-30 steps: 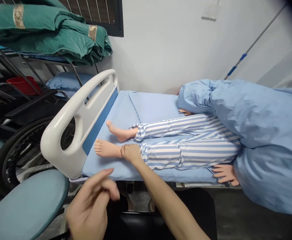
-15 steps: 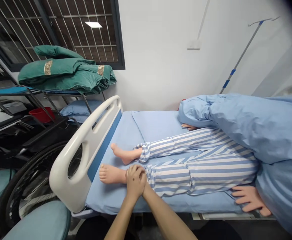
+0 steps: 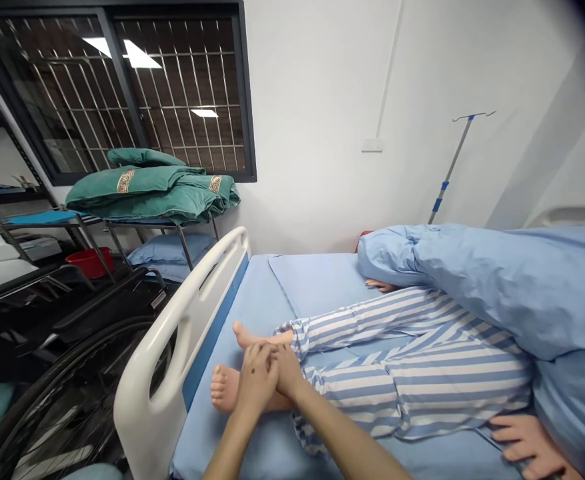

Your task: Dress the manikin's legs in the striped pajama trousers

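A manikin in blue-and-white striped trousers point(image 3: 452, 373) lies on a bed with a light blue sheet point(image 3: 317, 280). My left hand point(image 3: 257, 377) and my right hand point(image 3: 286, 370) are together above its near ankle, fingers curled and overlapping. Whatever lies under the fingers is hidden. The near foot point(image 3: 225, 388) shows to the left of my left hand, toes up. Just beyond my fingertips is the far foot point(image 3: 247, 335), partly covered by them. A blue quilt point(image 3: 502, 287) covers the upper body, with a manikin hand point(image 3: 529, 443) sticking out at the near edge.
The white footboard point(image 3: 137, 393) stands at the left bed end, with a wheelchair point(image 3: 77, 373) beyond it. Folded green bedding point(image 3: 157, 197) lies on a rack under the window. A red basin point(image 3: 92, 262) sits below. Behind the bed stands an IV pole point(image 3: 451, 173).
My hands have come off their grip around the near ankle and risen toward the far foot, now overlapping it in view. The near trouser cuff has shifted. The camera view has tilted upward.
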A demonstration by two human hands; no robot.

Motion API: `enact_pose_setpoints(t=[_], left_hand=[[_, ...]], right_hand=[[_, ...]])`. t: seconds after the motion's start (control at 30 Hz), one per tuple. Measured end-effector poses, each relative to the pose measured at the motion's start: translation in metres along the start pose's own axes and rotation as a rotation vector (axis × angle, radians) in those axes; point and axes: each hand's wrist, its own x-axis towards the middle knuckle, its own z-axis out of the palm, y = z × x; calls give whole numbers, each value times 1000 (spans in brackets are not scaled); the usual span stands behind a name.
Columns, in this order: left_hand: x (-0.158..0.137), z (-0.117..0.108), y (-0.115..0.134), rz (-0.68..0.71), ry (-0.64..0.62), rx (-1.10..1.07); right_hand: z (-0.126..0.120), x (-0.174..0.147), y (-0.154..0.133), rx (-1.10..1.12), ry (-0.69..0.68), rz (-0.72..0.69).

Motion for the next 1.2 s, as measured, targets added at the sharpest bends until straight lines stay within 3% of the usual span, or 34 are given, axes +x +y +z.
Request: enact_pose_setpoints(t=[0.1, 0.17, 0.27, 0.4, 0.57, 0.87, 1.2], left_hand=[[29, -19, -13, -53, -32, 222], [45, -24, -23, -141, -180, 368], [65, -22, -36, -180, -387, 543], [86, -17, -47, -92, -427, 680], [108, -9, -56, -103, -517, 718], [113, 12, -61, -124, -556, 791], [90, -20, -57, -25, -441, 801]], right_hand=[[2, 26, 5, 16, 150, -22], [11, 44, 10, 17, 194, -50], [25, 66, 17, -37, 113, -71], [30, 79, 21, -80, 1, -42], [27, 85, 19, -118, -66, 34], [32, 88, 20, -130, -42, 56], [28, 82, 19, -105, -18, 42]])
